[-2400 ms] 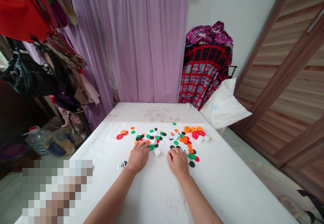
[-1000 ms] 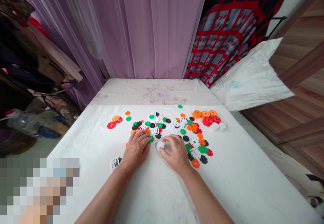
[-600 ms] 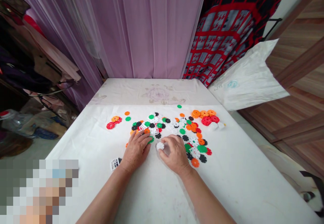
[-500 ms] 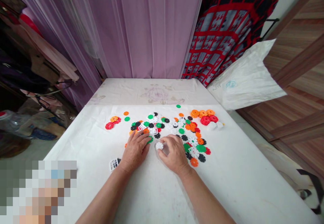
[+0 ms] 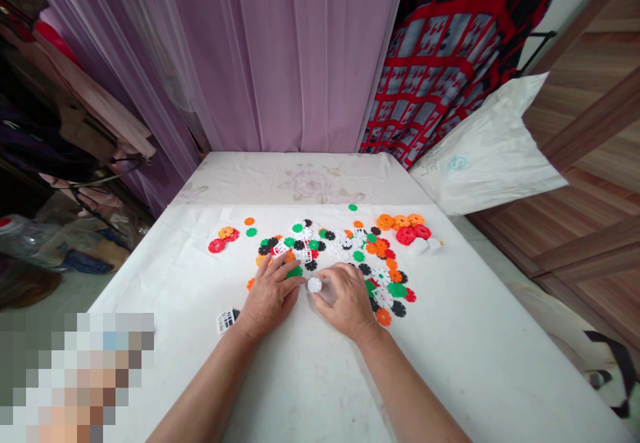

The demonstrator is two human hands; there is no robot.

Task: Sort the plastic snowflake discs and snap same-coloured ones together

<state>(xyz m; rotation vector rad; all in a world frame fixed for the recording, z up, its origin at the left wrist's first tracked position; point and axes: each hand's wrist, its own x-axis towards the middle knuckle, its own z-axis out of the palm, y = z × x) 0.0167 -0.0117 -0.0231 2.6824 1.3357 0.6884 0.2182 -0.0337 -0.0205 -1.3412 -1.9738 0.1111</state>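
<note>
A white notched plastic disc (image 5: 315,285) is held at its edge between the thumb and forefinger of my right hand (image 5: 349,301). My left hand (image 5: 270,296) lies palm down with its fingers spread at the near edge of the loose pieces, its thumb side close to the white disc. Beyond its fingers are a green disc (image 5: 295,271) and a white window-shaped piece (image 5: 281,248). To the right of my right hand, a mixed cluster holds a green disc (image 5: 397,290), an orange disc (image 5: 383,316) and a black disc (image 5: 399,309).
Joined orange discs (image 5: 401,221) and red discs (image 5: 413,234) sit at the right back. A red and orange group (image 5: 217,245) lies at the left. Near my left wrist is another white window piece (image 5: 225,322). A white bag (image 5: 495,156) stands beyond the table's right edge.
My left hand's fingers have spread wider, and its forefinger side has shifted right toward the white disc. My right hand stays nearly in place, still pinching that disc.
</note>
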